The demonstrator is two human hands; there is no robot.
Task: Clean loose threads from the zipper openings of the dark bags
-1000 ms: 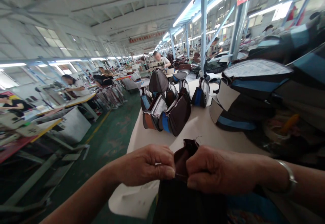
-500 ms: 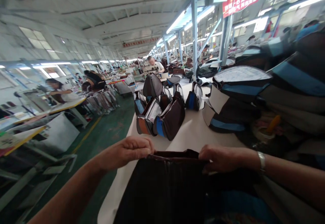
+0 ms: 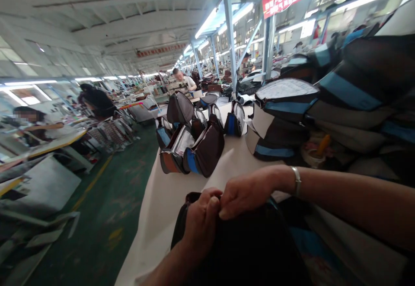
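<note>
A dark bag [image 3: 256, 247] stands in front of me at the near end of the table, its top edge toward my hands. My left hand [image 3: 201, 219] grips that edge, fingers over the far side and thumb on the near side. Right beside it, my right hand [image 3: 248, 191] is closed on the same edge, with a bangle [image 3: 295, 181] on the wrist. The two hands almost touch, and they hide the part of the edge between them. The lower part of the bag is too dark to make out.
Several sewn bags [image 3: 205, 147] with blue or brown panels stand farther up the pale table [image 3: 155, 217]. Stacked bags [image 3: 282, 98] rise on the right, near a tub with an orange handle [image 3: 323, 144]. Left of the table runs a green floor [image 3: 106, 208]; people work at machines beyond.
My hands were apart at opposite ends of the bag's top edge; now they are close together at its middle. The view has turned a little to the right.
</note>
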